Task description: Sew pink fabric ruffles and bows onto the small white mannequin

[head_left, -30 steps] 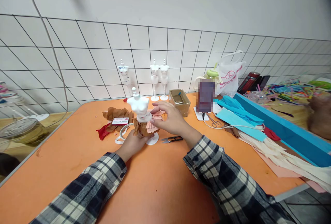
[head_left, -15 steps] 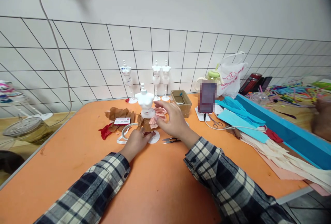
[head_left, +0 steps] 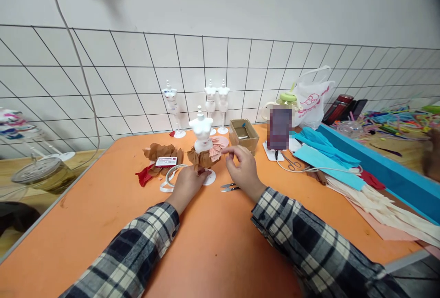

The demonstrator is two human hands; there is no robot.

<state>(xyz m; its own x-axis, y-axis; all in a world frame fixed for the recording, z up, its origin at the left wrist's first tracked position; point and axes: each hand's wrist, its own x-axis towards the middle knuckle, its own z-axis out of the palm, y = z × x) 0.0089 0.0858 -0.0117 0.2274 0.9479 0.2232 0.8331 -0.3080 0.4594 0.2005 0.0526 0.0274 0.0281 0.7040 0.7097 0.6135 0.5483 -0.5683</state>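
A small white mannequin (head_left: 201,128) stands upright on a round white base (head_left: 209,178). Crumpled brown crepe paper (head_left: 202,158) wraps its lower body, and a pleated pink piece (head_left: 216,149) fans out at its right side. Below the brown paper, my left hand (head_left: 189,182) is closed around the stand just above the base; its fingertips are partly hidden. With bent thumb and forefinger, my right hand (head_left: 240,167) pinches the outer edge of the pink paper. Thread snips (head_left: 229,188) lie under my right hand. Beside my left hand rests a roll of clear tape (head_left: 168,176).
Several other mannequins (head_left: 210,98) stand by the wall. A cardboard box (head_left: 245,135), a phone (head_left: 279,128) on a stand and scissors (head_left: 292,162) are to the right, before coloured paper strips (head_left: 326,158). Brown scraps and a labelled card (head_left: 166,162) lie left.
My right hand has moved from beside the mannequin's torso down to the pink paper's edge, its fingers drawing together. My left hand stays at the stand. The view has shifted slightly.
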